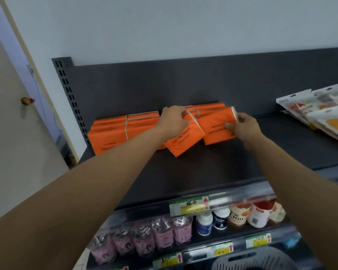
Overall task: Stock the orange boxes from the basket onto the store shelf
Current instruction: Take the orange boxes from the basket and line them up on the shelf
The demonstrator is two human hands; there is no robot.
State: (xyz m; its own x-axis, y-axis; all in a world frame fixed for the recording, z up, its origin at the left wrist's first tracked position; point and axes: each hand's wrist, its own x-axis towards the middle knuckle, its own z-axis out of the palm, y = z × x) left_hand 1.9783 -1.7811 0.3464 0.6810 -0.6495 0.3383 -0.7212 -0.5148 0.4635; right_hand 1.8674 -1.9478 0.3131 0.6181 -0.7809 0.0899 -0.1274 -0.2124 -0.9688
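Both arms reach onto the dark top shelf [213, 168]. My left hand [173, 120] grips the top end of an orange tissue pack [183, 142] that lies tilted, its lower corner toward me. My right hand [244, 126] pinches the right edge of a second orange pack [215, 127] lying flat beside it. More orange packs [113, 133] are stacked at the shelf's left, and another row [209, 108] lies behind my hands against the back panel. A grey basket [256, 260] shows at the bottom edge.
White and yellow snack bags [324, 114] lie on the shelf's right end. Below, pink bottles [144, 238], white bottles [213, 221] and juice bottles [256, 213] fill the lower shelf behind price tags [189, 206]. A door with a knob [26, 100] is at left.
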